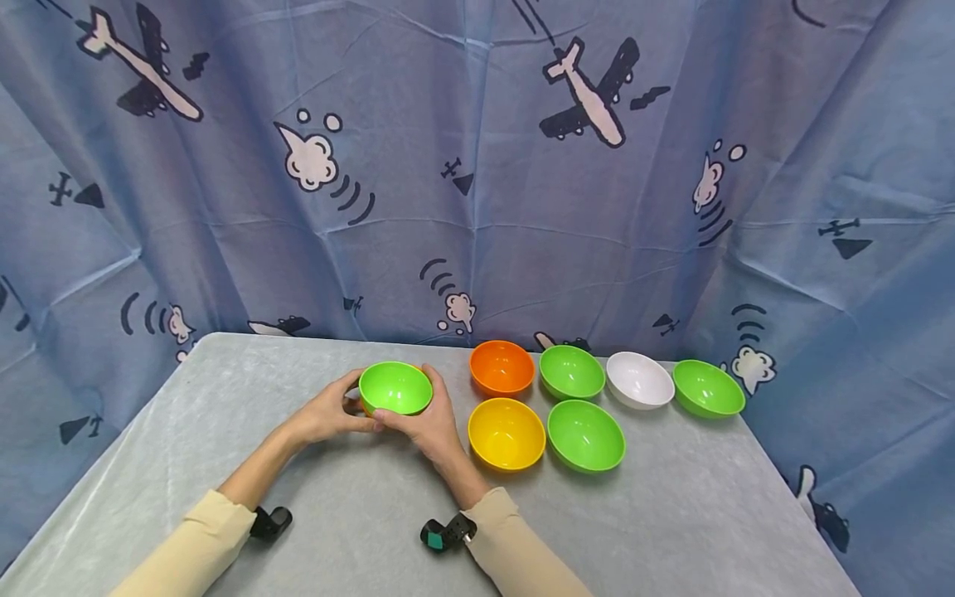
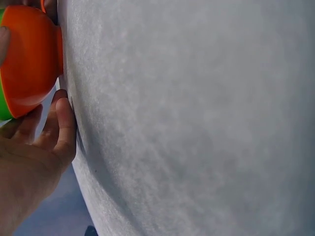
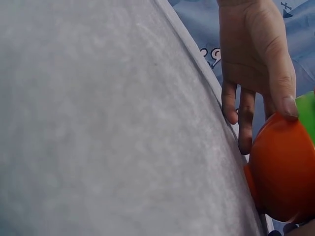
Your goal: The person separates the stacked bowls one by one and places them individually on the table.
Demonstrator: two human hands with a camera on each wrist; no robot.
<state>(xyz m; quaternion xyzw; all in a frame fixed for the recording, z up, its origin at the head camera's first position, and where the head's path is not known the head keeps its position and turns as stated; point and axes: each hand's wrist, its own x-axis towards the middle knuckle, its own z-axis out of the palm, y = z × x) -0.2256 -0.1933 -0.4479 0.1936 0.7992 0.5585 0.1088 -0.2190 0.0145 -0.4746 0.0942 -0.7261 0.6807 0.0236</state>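
I cup the green bowl point(image 1: 395, 386), nested in an orange bowl point(image 2: 29, 64) toward the counter's point(image 1: 224, 390) far left, with my left hand point(image 1: 328, 412) and right hand point(image 1: 425, 423) curled round its sides, and should hold evenly so the stack stays level.

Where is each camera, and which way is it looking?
Head: worn up high, looking down at the table; both hands hold a green bowl.
Left wrist: low beside the table, showing left fingers and an orange bowl under the green one.
Right wrist: low too, showing right fingers.
Both wrist views share that orange bowl.
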